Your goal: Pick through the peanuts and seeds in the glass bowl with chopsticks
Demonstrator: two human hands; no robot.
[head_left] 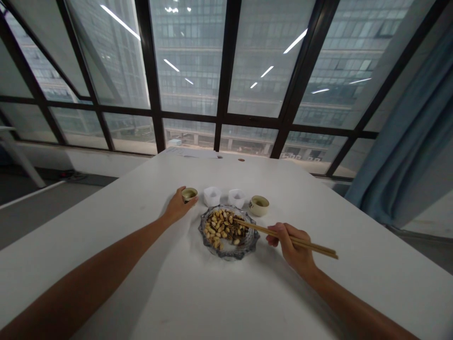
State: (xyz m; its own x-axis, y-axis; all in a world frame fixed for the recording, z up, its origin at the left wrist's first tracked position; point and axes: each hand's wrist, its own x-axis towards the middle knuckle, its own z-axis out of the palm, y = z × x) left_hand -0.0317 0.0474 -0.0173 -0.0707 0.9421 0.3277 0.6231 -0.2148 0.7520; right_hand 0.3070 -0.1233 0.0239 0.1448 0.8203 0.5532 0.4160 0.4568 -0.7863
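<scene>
My right hand [292,243] is closed around a pair of wooden chopsticks [311,245], whose tips reach into the nuts and seeds [221,224] on a scalloped glass plate [229,255]. Paler nuts lie mostly to the left of the plate, darker striped seeds to the right. My left hand [179,205] grips a small greenish ceramic cup [189,193] by its sides, just beyond the plate's left edge. Two white angular cups, a left one [212,197] and a right one [236,198], stand behind the plate. Right of them sits a second ceramic cup [259,206] with dark markings.
Everything stands on a white table [198,302]. At its far end lie papers [198,153] and a small brown round item [241,159]. Dark-framed windows [222,85] rise behind it, and a blue curtain [399,141] hangs at the right.
</scene>
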